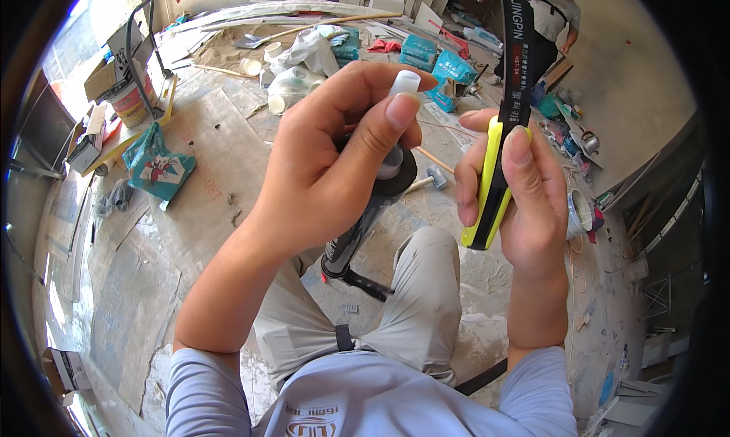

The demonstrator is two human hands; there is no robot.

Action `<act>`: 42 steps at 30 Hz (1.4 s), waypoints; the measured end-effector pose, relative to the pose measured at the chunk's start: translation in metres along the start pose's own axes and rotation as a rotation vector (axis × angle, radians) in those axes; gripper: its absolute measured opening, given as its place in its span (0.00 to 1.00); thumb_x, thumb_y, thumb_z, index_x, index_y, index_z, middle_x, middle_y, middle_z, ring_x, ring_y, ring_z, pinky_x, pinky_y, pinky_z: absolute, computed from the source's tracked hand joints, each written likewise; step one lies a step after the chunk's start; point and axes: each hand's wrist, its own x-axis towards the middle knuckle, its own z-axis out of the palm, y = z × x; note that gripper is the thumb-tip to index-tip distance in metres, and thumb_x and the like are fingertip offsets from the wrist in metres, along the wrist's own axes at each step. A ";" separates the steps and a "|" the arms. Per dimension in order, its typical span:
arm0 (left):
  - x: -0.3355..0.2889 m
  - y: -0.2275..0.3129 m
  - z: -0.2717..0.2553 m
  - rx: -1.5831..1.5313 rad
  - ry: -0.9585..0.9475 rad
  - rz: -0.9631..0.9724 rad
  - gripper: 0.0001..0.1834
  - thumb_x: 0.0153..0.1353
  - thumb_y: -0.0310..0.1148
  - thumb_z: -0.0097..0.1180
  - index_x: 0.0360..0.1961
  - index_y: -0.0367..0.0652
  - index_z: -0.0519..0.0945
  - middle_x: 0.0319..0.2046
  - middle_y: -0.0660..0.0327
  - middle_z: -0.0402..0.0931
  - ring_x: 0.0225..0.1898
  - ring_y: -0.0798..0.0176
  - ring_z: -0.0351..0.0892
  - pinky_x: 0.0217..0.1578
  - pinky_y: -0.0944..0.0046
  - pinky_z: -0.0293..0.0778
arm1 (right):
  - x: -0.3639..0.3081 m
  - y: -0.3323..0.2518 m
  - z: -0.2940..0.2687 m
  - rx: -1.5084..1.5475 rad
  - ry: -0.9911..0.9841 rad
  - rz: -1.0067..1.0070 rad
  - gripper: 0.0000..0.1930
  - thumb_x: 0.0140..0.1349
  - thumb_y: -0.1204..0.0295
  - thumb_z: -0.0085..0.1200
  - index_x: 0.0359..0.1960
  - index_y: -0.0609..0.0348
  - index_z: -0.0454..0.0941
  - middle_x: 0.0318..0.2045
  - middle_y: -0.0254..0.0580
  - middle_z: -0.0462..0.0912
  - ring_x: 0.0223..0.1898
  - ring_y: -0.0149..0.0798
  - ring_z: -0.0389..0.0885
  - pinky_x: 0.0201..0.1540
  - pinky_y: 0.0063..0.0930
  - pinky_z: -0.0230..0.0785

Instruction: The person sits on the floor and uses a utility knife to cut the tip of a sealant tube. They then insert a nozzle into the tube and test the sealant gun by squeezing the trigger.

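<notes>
My left hand (327,159) is closed, with thumb and forefinger pinching a translucent white plastic nozzle (405,83) whose open end points up. Below that hand, a black caulking gun (353,243) stands tilted between my legs, its handle toward the floor. My fingers hide whether the nozzle joins the gun's front end. In my right hand (525,190) is a yellow-and-black utility knife (487,186), held upright. Its long black printed blade (515,57) rises above my grip. Knife and nozzle are apart.
A hammer (436,177) lies on the floor beyond the gun. Teal bags (455,72), a shovel (249,41) and scrap litter the far floor. At left are a teal bag (158,163) and a loaded trolley (144,72). Another person (547,26) stands far right; a bucket (580,212) is nearer.
</notes>
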 end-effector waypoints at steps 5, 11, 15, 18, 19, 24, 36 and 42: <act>0.000 -0.001 0.000 -0.035 -0.063 0.009 0.23 0.83 0.43 0.46 0.56 0.32 0.80 0.32 0.64 0.79 0.38 0.70 0.77 0.45 0.70 0.72 | 0.009 -0.005 -0.011 -0.193 -0.051 -0.043 0.29 0.83 0.49 0.39 0.63 0.66 0.72 0.28 0.34 0.77 0.24 0.21 0.71 0.30 0.16 0.64; -0.001 -0.002 0.004 -0.084 -0.075 -0.013 0.22 0.81 0.44 0.47 0.53 0.33 0.80 0.31 0.66 0.76 0.35 0.73 0.72 0.42 0.70 0.70 | 0.015 -0.021 -0.028 -0.423 -0.074 -0.107 0.32 0.81 0.44 0.41 0.63 0.62 0.78 0.29 0.29 0.73 0.28 0.20 0.65 0.32 0.16 0.59; -0.006 0.007 0.008 -0.009 -0.102 -0.073 0.23 0.74 0.46 0.57 0.53 0.34 0.81 0.33 0.67 0.76 0.35 0.75 0.71 0.39 0.72 0.68 | 0.022 -0.039 -0.040 -0.665 -0.131 -0.254 0.33 0.80 0.43 0.42 0.62 0.63 0.79 0.34 0.33 0.78 0.31 0.23 0.67 0.36 0.19 0.61; -0.006 0.009 0.018 -0.015 -0.022 0.065 0.15 0.69 0.39 0.67 0.35 0.36 0.79 0.20 0.65 0.74 0.23 0.73 0.67 0.24 0.67 0.64 | 0.026 -0.055 -0.047 -0.767 -0.201 -0.323 0.31 0.79 0.45 0.45 0.62 0.63 0.79 0.43 0.38 0.83 0.33 0.24 0.70 0.38 0.20 0.62; -0.007 0.009 0.018 0.000 -0.019 0.081 0.16 0.69 0.40 0.67 0.35 0.36 0.79 0.20 0.64 0.73 0.22 0.73 0.66 0.24 0.67 0.64 | 0.028 -0.058 -0.049 -0.782 -0.220 -0.340 0.31 0.79 0.45 0.45 0.62 0.62 0.80 0.45 0.39 0.84 0.33 0.24 0.70 0.39 0.20 0.62; -0.011 0.013 0.017 0.025 -0.020 0.025 0.19 0.73 0.42 0.63 0.30 0.37 0.78 0.19 0.64 0.72 0.22 0.73 0.64 0.24 0.66 0.62 | 0.029 -0.066 -0.048 -0.843 -0.210 -0.416 0.29 0.79 0.47 0.48 0.62 0.61 0.80 0.53 0.43 0.86 0.34 0.24 0.71 0.39 0.20 0.63; -0.012 0.017 0.006 -0.186 -0.047 -0.150 0.28 0.83 0.49 0.41 0.41 0.36 0.82 0.26 0.65 0.76 0.30 0.72 0.72 0.35 0.70 0.69 | 0.007 -0.053 -0.028 -0.464 -0.152 -0.071 0.26 0.83 0.51 0.39 0.60 0.64 0.75 0.29 0.34 0.74 0.26 0.21 0.68 0.31 0.17 0.61; -0.009 0.007 0.002 -0.059 -0.039 0.047 0.17 0.81 0.38 0.49 0.48 0.35 0.82 0.26 0.64 0.76 0.29 0.71 0.72 0.34 0.68 0.71 | -0.002 -0.053 -0.018 -0.117 -0.154 0.090 0.19 0.84 0.58 0.41 0.58 0.62 0.73 0.28 0.32 0.76 0.24 0.21 0.69 0.28 0.17 0.63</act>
